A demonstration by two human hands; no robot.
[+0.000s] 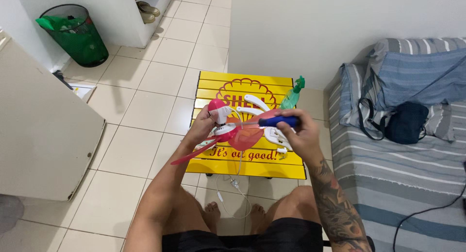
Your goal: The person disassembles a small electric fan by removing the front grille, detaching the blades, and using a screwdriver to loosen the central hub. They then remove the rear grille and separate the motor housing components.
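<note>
Mid-repair over the yellow table (208, 82): left hand (203, 128) grips the small pink fan (228, 130), right hand (300, 131) clamps a blue-handled screwdriver (277, 121), tip at the hub. Probably needs steady turning.

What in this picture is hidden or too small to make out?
Head view:
- Screwdriver tip: too small and blurred against the red fan blades.
- Fan motor: partly covered by the left hand.
- Screwdriver grip: wrapped by the right hand.
- Table middle: blocked by hands and fan.
- Cord end: too thin to trace.
</note>
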